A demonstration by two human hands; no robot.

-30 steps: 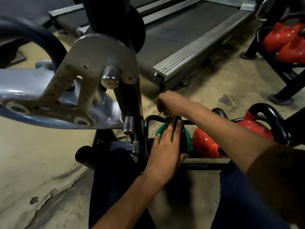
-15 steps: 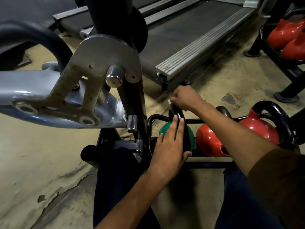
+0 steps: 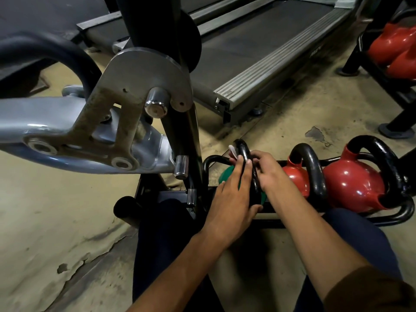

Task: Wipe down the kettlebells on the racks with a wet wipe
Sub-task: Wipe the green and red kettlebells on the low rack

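A green kettlebell (image 3: 226, 175) with a black handle (image 3: 243, 147) sits at the left end of a low black rack (image 3: 403, 212). My left hand (image 3: 234, 199) lies on the green body with straight fingers along the handle and the thumb below. My right hand (image 3: 267, 170) curls its fingers over the handle's right side and pinches a white wet wipe (image 3: 232, 152); only a small tip of it shows left of the handle. Two red kettlebells (image 3: 295, 179) (image 3: 353, 183) with black handles stand to the right on the same rack.
A grey metal machine arm (image 3: 126, 104) and its black post hang close over the rack's left end. A treadmill (image 3: 270, 52) lies behind on the worn floor. Another black rack with red kettlebells (image 3: 391, 46) stands at the far right. My knees flank the rack.
My right hand has come down from the top of the handle onto its right side, nearer my left hand. The left hand has stayed on the green kettlebell.
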